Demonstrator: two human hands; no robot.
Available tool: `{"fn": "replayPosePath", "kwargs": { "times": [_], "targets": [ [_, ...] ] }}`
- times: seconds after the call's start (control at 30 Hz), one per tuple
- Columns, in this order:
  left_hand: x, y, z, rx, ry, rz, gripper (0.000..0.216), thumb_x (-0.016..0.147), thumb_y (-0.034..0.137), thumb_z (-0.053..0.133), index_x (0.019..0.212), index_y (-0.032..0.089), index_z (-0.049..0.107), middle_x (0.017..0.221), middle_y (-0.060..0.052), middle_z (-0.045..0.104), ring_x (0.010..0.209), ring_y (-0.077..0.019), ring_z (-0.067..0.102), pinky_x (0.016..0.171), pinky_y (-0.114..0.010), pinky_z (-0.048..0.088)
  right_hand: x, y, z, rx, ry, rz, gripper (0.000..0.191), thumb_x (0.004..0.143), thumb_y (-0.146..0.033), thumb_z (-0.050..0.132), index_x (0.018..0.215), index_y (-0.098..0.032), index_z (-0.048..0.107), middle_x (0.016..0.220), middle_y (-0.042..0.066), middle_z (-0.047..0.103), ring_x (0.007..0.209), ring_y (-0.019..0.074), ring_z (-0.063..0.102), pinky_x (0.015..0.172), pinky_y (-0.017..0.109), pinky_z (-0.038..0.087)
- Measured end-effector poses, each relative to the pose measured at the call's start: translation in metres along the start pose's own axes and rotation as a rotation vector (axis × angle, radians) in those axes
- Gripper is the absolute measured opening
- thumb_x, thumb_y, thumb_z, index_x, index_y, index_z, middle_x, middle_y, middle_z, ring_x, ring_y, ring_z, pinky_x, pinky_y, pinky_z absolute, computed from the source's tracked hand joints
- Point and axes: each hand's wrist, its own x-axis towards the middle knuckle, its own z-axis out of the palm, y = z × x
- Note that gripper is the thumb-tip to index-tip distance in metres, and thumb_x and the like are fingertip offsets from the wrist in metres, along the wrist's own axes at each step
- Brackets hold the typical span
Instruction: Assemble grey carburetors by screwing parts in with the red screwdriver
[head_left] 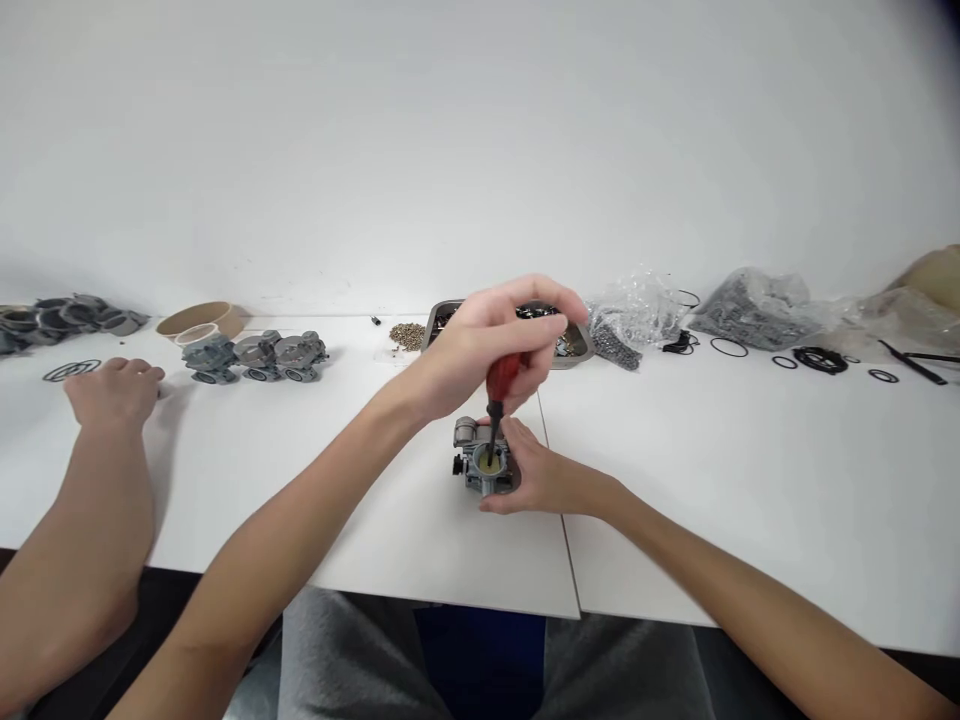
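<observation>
My left hand [499,335] is closed around the red handle of a screwdriver [502,380], held upright. The screwdriver's dark shaft points down into the round bore of a grey metal carburetor [466,432], where a yellowish brass-coloured disc shows. Gripping the carburetor from its right side is my right hand [534,470], thumb at the near edge and fingers at the far side. The carburetor rests on the white table, beside the seam between two table panels. Where the screwdriver's tip meets the disc is too small to make out.
Three carburetors [259,355] stand at the left by tape rolls [199,318]. Another person's hand [116,390] rests near black rings [71,371]. Behind are brass parts [407,336], a metal tray [583,350] and plastic bags [757,305]. Black tweezers [911,362] lie right.
</observation>
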Motion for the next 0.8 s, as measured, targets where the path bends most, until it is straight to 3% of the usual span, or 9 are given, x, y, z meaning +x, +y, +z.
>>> {"fn": "replayPosePath", "kwargs": {
  "times": [0.1,0.17,0.3,0.43,0.57,0.6,0.67,0.8],
  "targets": [
    [-0.006,-0.001,0.020,0.086,0.294,0.073,0.013,0.089,0.033,0.054,0.091,0.021,0.052,0.046,0.008,0.040,0.035,-0.0045,0.033,0.036,-0.017,0.028,0.001,0.000,0.000,-0.001,0.009,-0.021,0.095,0.070,-0.055,0.076,0.144,-0.028,0.023,0.135,0.012,0.038,0.129,0.0330,0.034,0.104,0.050,0.038],
    [-0.012,-0.003,0.027,0.047,0.324,0.112,0.014,0.090,0.034,0.052,0.085,0.021,0.051,0.044,0.009,0.035,0.033,-0.0032,0.027,0.034,-0.017,0.024,0.001,0.001,0.000,0.004,0.000,-0.024,0.094,0.070,-0.053,0.076,0.144,-0.029,0.023,0.136,0.011,0.037,0.131,0.0342,0.031,0.104,0.051,0.037],
    [-0.021,-0.005,0.019,-0.015,0.153,0.126,0.014,0.089,0.028,0.050,0.079,0.019,0.053,0.041,0.008,0.031,0.032,-0.0032,0.023,0.035,-0.017,0.023,0.000,0.000,0.000,-0.027,-0.013,0.001,0.095,0.071,-0.057,0.074,0.145,-0.029,0.021,0.139,0.012,0.033,0.134,0.0349,0.028,0.106,0.052,0.035],
    [-0.019,-0.002,-0.003,-0.089,-0.084,0.001,0.016,0.083,0.032,0.058,0.073,0.019,0.054,0.039,0.007,0.028,0.031,-0.0039,0.021,0.035,-0.019,0.024,0.000,-0.003,-0.001,-0.033,-0.030,0.012,0.095,0.072,-0.059,0.073,0.144,-0.026,0.020,0.137,0.013,0.035,0.134,0.0336,0.030,0.108,0.052,0.034],
    [-0.006,0.000,-0.018,-0.152,-0.422,-0.130,0.024,0.075,0.035,0.065,0.065,0.017,0.054,0.035,0.006,0.029,0.028,-0.0044,0.021,0.030,-0.020,0.023,0.000,-0.003,-0.001,-0.032,-0.034,0.026,0.094,0.072,-0.059,0.072,0.143,-0.025,0.021,0.135,0.014,0.036,0.133,0.0337,0.031,0.106,0.051,0.036],
    [-0.003,0.001,-0.019,-0.142,-0.449,-0.143,0.024,0.076,0.035,0.065,0.065,0.017,0.054,0.035,0.006,0.030,0.027,-0.0047,0.022,0.030,-0.021,0.024,0.000,-0.003,-0.001,-0.032,-0.028,0.024,0.094,0.072,-0.060,0.072,0.143,-0.025,0.021,0.135,0.014,0.036,0.133,0.0335,0.032,0.105,0.050,0.037],
    [0.003,0.002,-0.016,-0.071,-0.329,-0.131,0.021,0.079,0.035,0.062,0.070,0.017,0.056,0.037,0.004,0.036,0.029,-0.0061,0.029,0.031,-0.021,0.027,0.000,-0.002,-0.001,-0.030,-0.018,0.013,0.093,0.072,-0.060,0.072,0.142,-0.026,0.022,0.134,0.013,0.037,0.130,0.0326,0.035,0.104,0.050,0.038],
    [0.003,0.000,0.000,0.067,0.195,-0.029,0.016,0.085,0.033,0.057,0.080,0.018,0.055,0.048,0.003,0.050,0.039,-0.0084,0.045,0.039,-0.021,0.039,-0.001,0.000,0.001,-0.016,0.009,0.003,0.083,0.070,-0.057,0.074,0.133,-0.027,0.030,0.127,0.010,0.043,0.121,0.0300,0.043,0.100,0.048,0.041]
  ]
}}
